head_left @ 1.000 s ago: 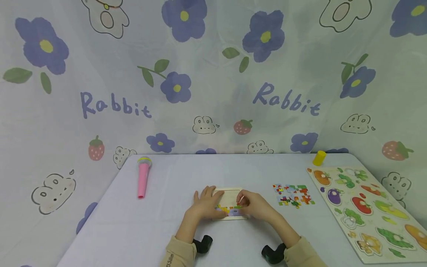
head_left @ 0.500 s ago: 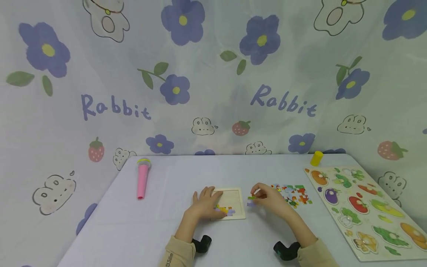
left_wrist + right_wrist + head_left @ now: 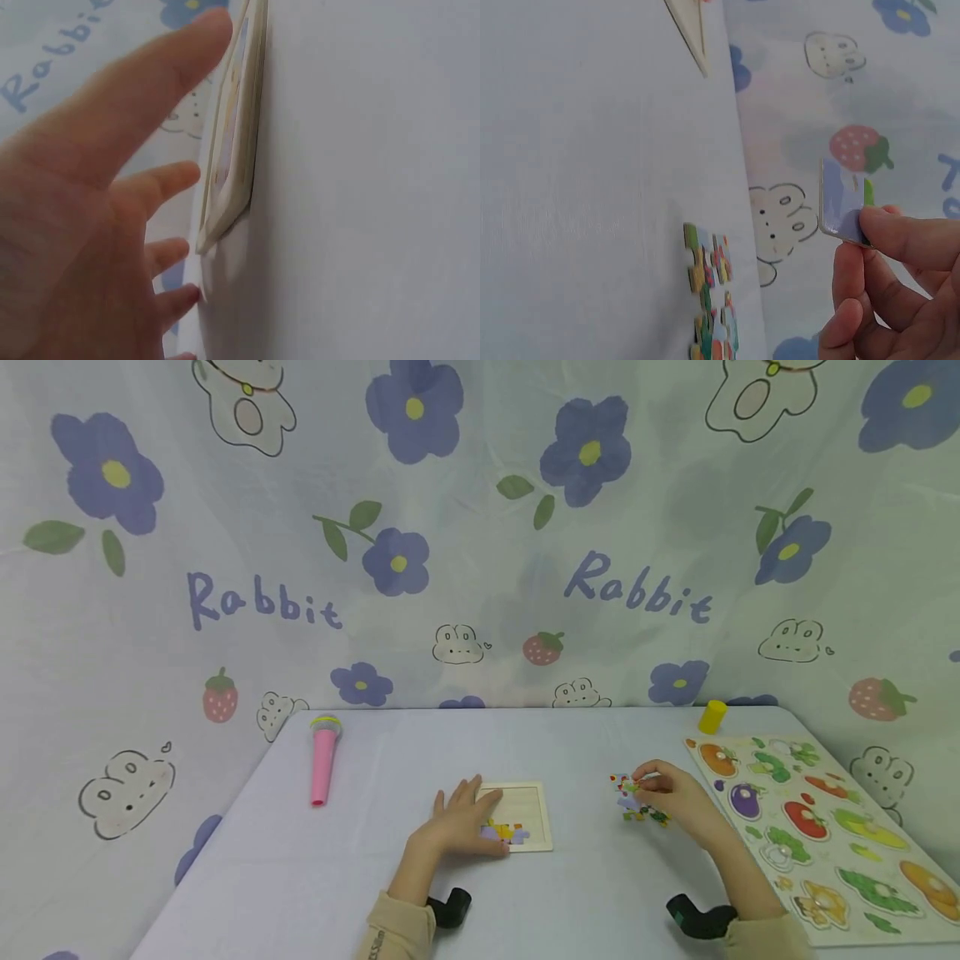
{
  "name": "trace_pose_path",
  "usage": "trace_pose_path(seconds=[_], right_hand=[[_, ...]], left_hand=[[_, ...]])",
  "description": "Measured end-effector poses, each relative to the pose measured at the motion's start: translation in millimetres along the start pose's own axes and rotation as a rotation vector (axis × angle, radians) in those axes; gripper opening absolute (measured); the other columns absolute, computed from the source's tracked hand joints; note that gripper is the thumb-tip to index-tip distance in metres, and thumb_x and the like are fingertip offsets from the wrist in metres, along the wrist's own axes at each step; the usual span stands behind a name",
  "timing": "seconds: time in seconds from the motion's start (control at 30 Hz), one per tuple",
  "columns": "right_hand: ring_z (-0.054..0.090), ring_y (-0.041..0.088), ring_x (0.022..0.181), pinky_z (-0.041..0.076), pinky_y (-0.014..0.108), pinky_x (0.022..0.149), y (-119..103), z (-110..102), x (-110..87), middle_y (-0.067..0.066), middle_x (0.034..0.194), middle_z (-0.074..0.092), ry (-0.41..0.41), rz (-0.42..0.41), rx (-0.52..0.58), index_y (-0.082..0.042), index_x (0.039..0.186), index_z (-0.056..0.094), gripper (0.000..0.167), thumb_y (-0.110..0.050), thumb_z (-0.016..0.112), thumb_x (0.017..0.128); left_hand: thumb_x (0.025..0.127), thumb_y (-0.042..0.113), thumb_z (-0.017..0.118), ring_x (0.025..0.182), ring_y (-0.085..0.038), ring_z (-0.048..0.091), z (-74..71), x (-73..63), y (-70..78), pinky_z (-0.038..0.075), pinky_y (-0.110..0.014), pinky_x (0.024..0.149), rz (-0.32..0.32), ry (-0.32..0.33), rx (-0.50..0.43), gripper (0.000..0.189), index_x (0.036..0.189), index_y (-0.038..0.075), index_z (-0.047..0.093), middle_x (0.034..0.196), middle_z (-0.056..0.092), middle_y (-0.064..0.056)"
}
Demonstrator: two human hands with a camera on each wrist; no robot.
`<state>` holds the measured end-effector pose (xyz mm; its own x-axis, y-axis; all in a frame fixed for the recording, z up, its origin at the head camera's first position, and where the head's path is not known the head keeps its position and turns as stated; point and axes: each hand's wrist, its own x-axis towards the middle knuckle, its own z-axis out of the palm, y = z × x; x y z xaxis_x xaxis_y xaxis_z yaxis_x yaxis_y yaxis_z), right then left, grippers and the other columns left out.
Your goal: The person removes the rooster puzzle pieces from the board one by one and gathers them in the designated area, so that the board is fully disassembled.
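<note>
A shallow wooden puzzle tray (image 3: 534, 806) lies on the white table in the head view. Several purple and yellow pieces (image 3: 512, 835) sit along its near side. My left hand (image 3: 455, 825) rests at the tray's left side with fingers spread and thumb along the near edge; in the left wrist view the thumb stretches beside the tray rim (image 3: 241, 180). Off to the right, my right hand (image 3: 678, 800) pinches a purple and green puzzle piece (image 3: 840, 201) between thumb and fingers. It hovers over a group of loose colourful puzzle pieces (image 3: 621, 782), partly covering them.
At the right lies a large vegetable peg board (image 3: 825, 852), with a yellow cylinder (image 3: 712, 717) behind it. A pink toy microphone (image 3: 322, 764) lies at the left. A patterned cloth hangs behind the table.
My right hand has moved right, lifting the purple and green piece out of the tray and carrying it over to the loose pieces. My left hand has stayed at the tray.
</note>
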<state>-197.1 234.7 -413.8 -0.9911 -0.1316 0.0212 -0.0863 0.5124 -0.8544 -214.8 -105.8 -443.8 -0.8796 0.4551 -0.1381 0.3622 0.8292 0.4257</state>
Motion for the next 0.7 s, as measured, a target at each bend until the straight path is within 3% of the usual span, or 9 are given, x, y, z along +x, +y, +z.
trace_pose_path(seconds=[0.2, 0.43, 0.57, 0.7], right_hand=[[0.057, 0.021, 0.077, 0.046, 0.032, 0.063, 12.9, -25.7, -10.5, 0.013, 0.092, 0.061, 0.053, 0.06, -0.008, 0.003, 0.113, 0.051, 0.031, -0.014, 0.06, 0.089], [0.054, 0.016, 0.079, 0.047, 0.031, 0.065, 26.3, -43.9, -18.7, 0.016, 0.097, 0.063, 0.086, 0.166, -0.134, 0.005, 0.115, 0.052, 0.033, -0.013, 0.06, 0.088], [0.055, 0.017, 0.082, 0.047, 0.03, 0.065, 33.4, -53.6, -21.4, 0.018, 0.098, 0.063, 0.068, 0.224, -0.145, 0.007, 0.114, 0.052, 0.033, -0.009, 0.06, 0.087], [0.054, 0.017, 0.077, 0.048, 0.029, 0.064, 38.1, -58.6, -24.3, 0.013, 0.091, 0.06, 0.002, 0.279, -0.115, 0.01, 0.112, 0.052, 0.03, -0.005, 0.058, 0.086]], left_hand=[[0.065, 0.05, 0.077, 0.137, -0.042, 0.015, -4.6, -5.4, -5.0, 0.008, -0.063, 0.106, 0.009, 0.005, -0.014, 0.092, 0.14, 0.013, 0.039, 0.149, 0.021, -0.022], [0.063, 0.044, 0.08, 0.137, -0.042, 0.016, -7.0, -6.2, -7.9, 0.009, -0.064, 0.105, 0.019, 0.012, -0.021, 0.092, 0.139, 0.012, 0.04, 0.147, 0.024, -0.023], [0.064, 0.043, 0.08, 0.137, -0.042, 0.016, -6.2, -5.4, -8.8, 0.008, -0.063, 0.106, 0.016, 0.009, -0.014, 0.091, 0.14, 0.013, 0.04, 0.148, 0.024, -0.022], [0.065, 0.042, 0.08, 0.137, -0.042, 0.016, -5.7, -5.8, -8.5, 0.008, -0.063, 0.106, 0.01, 0.006, -0.025, 0.09, 0.14, 0.012, 0.04, 0.148, 0.024, -0.022]])
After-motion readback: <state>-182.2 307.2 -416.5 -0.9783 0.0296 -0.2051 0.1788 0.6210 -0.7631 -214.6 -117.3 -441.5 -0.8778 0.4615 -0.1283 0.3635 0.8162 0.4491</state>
